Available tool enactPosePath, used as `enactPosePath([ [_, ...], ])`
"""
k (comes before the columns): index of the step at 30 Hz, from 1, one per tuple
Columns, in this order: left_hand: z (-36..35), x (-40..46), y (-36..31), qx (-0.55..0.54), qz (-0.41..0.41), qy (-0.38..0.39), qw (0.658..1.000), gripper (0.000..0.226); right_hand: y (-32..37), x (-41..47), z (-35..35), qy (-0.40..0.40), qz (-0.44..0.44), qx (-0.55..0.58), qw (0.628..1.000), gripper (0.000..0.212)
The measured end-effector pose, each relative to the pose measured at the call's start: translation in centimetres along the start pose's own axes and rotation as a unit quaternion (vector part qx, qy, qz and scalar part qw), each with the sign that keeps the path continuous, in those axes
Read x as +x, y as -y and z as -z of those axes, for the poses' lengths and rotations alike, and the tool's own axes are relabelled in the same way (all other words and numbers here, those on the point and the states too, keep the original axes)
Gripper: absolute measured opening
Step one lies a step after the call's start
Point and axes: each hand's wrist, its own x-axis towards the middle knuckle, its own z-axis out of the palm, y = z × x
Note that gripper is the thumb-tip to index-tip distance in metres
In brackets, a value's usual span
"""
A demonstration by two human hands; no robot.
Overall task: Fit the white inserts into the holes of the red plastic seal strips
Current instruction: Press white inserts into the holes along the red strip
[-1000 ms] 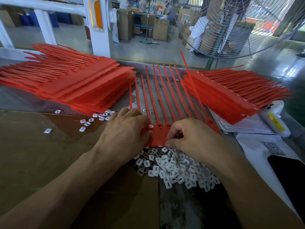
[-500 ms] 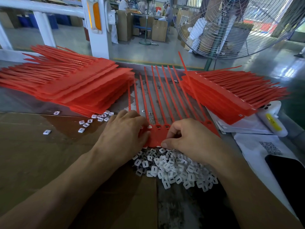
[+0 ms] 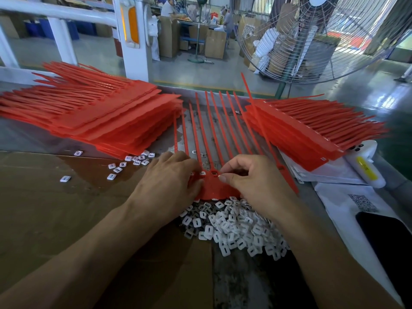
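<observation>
Red seal strip (image 3: 211, 186) lies flat under the left hand (image 3: 169, 186); right hand (image 3: 252, 181) pinches something small, unclear what, at a hole. Misaligned, an insert could pop loose into the pile of inserts (image 3: 234, 228).

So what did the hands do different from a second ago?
Not much. The right hand lifted its fingers a little off the red seal strip and now pinches at the row of holes with thumb and forefinger. The left hand stayed pressed on the strip's left end. The pile of white inserts and both red stacks have not moved.
</observation>
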Motion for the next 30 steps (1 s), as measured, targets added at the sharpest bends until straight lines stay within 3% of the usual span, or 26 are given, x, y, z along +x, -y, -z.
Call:
enactPosePath([
  [19, -0.1, 0.1, 0.1, 0.0, -0.003, -0.001, 1.0, 0.037, -0.6, 0.5, -0.5, -0.035, 0.023, 0.042, 0.998, 0.017],
  [30, -0.1, -0.1, 0.0, 0.0, -0.004, 0.0, 1.0, 0.037, -0.8, 1.2, -1.2, -0.039, 0.039, 0.008, 0.998, 0.018],
])
